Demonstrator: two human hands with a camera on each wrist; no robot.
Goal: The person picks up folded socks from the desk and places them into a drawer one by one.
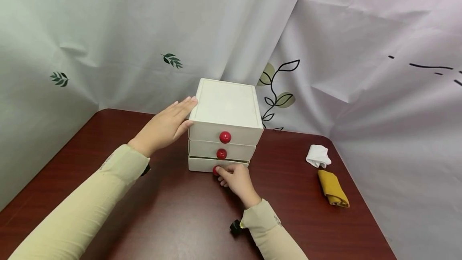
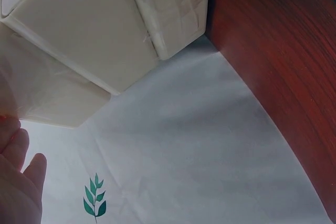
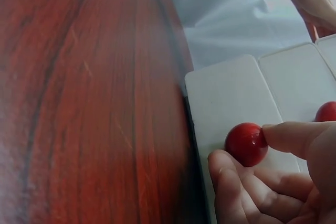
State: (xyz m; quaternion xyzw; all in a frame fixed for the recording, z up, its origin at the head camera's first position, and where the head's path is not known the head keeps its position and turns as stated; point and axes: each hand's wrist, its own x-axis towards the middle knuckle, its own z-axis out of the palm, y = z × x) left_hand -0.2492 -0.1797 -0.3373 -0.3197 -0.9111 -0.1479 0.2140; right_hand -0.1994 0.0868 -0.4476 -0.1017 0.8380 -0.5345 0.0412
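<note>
A white drawer box (image 1: 227,101) with three stacked drawers stands on the table, each front bearing a round red knob. My right hand (image 1: 236,180) pinches the lowest red knob (image 3: 245,144) between thumb and fingers. That bottom drawer (image 1: 201,164) juts slightly forward, with a thin dark gap along its top edge. My left hand (image 1: 164,127) rests with straight fingers against the upper left side of the box. In the left wrist view, only the fingers (image 2: 18,145) of that hand show, beside the box's side wall.
On the table's right side lie a crumpled white cloth (image 1: 318,156) and a folded mustard-yellow cloth (image 1: 333,188). The dark red wooden table (image 1: 173,212) meets a pale curtain (image 1: 144,31) with leaf prints behind the box.
</note>
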